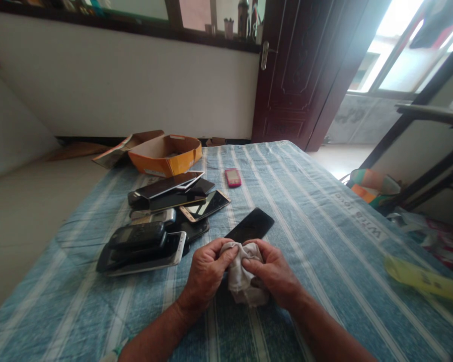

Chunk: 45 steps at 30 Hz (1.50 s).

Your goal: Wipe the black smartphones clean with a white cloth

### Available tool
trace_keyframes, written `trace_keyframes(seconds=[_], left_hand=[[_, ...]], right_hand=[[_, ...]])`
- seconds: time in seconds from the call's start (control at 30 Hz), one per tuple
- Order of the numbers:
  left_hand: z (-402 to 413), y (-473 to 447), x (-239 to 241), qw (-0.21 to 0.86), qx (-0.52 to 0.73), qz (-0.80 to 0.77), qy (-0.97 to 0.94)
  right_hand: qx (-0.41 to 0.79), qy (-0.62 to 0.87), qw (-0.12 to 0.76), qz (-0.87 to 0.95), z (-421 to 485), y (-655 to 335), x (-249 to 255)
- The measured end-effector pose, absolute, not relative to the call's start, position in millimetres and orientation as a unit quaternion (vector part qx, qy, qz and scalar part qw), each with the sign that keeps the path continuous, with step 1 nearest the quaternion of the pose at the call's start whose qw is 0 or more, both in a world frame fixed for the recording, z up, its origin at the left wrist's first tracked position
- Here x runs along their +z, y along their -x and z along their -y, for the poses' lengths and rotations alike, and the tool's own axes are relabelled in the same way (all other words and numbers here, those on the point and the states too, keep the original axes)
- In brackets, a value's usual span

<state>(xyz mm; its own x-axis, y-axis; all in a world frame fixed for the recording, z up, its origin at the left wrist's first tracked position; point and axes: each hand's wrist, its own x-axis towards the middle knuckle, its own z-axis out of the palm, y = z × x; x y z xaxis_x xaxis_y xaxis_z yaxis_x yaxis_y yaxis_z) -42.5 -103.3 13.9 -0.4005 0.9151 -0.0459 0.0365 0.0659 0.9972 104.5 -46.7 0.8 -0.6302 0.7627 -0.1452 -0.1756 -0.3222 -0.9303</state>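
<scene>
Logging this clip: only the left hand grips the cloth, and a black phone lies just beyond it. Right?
Not quite: in the head view, the left hand and right hand both grip the cloth. A black phone does lie just beyond it.

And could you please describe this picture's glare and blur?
Head view: the window at upper right is blown out by glare; the yellow item at lower right looks smeared; left hand, right hand and cloth appear clearer; the pink device looks pixelated.

Matt cloth rag (245,285), smooth phone (253,224), cardboard box (151,163)
</scene>
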Motion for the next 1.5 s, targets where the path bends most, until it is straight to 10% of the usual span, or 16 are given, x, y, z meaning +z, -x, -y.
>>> trace_keyframes(seconds=[0.27,0.6,1.0,1.5], left_hand=[[104,40,16,0.436,0.574,-0.59,-0.363],[104,37,23,0.46,0.549,-0.584,-0.381],[107,37,15,0.358,0.468,-0.626,-0.511],[107,43,16,0.205,0.531,-0.609,-0.553]], right_hand=[[0.802,0.271,0.224,0.483,43,-110,8],[0.781,0.336,0.326,0.413,39,-108,6],[0.799,0.321,0.387,0.33,36,-106,-4],[0.855,0.292,0.257,0.342,37,-115,9]])
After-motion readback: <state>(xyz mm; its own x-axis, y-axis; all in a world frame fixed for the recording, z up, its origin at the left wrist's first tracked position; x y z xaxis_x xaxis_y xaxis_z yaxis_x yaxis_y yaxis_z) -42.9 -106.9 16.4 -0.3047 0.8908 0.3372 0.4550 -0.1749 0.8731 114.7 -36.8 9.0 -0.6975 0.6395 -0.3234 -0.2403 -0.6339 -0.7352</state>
